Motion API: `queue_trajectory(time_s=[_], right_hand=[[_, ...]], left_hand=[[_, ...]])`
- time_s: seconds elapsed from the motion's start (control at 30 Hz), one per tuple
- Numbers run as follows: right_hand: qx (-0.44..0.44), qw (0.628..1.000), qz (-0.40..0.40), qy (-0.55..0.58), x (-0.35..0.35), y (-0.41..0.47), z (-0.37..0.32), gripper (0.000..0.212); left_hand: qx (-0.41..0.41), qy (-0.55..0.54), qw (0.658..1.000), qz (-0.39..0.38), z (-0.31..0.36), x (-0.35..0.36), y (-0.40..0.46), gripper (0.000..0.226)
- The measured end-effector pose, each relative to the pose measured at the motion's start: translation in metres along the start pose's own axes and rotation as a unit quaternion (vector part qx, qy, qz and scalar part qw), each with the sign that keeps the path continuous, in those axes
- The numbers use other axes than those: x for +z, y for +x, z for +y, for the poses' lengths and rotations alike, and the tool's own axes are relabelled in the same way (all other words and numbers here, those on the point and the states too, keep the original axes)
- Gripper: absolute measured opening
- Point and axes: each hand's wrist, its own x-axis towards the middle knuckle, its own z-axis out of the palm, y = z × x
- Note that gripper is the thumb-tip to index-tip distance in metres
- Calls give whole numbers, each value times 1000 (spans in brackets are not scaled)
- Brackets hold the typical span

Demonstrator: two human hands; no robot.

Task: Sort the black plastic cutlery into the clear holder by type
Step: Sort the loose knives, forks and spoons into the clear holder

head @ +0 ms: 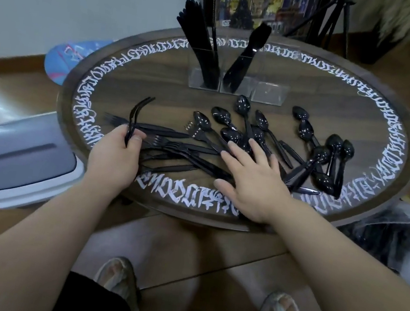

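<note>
round table (121, 66) of dark wood grain under a glossy clear top, ringed with a band of angular white lettering. toward its far edge, clear holder (270, 93) of transparent plastic, boxy, split into three compartments side by side. leftmost compartment packed with a leaning bundle of long, narrow black pieces (200, 44), type hard to tell through the blur. middle compartment holding a few broader black pieces (249, 54) tilted right. rightmost compartment bare.

scattered on the near half of the tabletop: shiny black spoons (306, 133) with oval bowls, piled loosely to the centre and right, handles crossing; flat black forks (162, 143) with thin tines, lying overlapped to the left and centre.

left hand (118, 152) closed around two thin, curved black forks (138, 112), handles pinched between thumb and fingers, tips arcing up and away over the table. right hand (251, 178) spread wide and flat, palm down, fingers fanned over the crossing handles in the middle of the pile, fingertips touching the cutlery, gripping nothing.

left of the table, on the wooden floor, a smooth grey and white lidded bin (21, 153). right of it, crinkled clear plastic bag (406, 235) with dark contents.
</note>
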Motion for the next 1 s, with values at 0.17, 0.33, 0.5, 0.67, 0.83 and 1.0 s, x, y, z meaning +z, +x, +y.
queue_trajectory(time_s=[0.17,0.33,0.5,0.67,0.83,1.0], right_hand=[[6,999,-35,-11,5,11,-6,67],[11,1000,-1,-14,2,15,-12,70],[-58,998,-4,-32,7,28,-40,68],[21,999,-4,-44,4,38,-35,71],[20,993,106,-45,-8,46,-43,56],[-115,986,118,-5,-19,93,-77,38]], left_hand=[[-20,-18,1000,4,-11,-7,8,19],[-34,-49,998,22,-22,-17,17,21],[-53,-50,997,29,-26,-21,18,20],[-56,-59,996,28,-32,-26,19,19],[-74,-77,994,21,-39,-29,23,19],[-80,-88,993,19,-39,-28,25,20]])
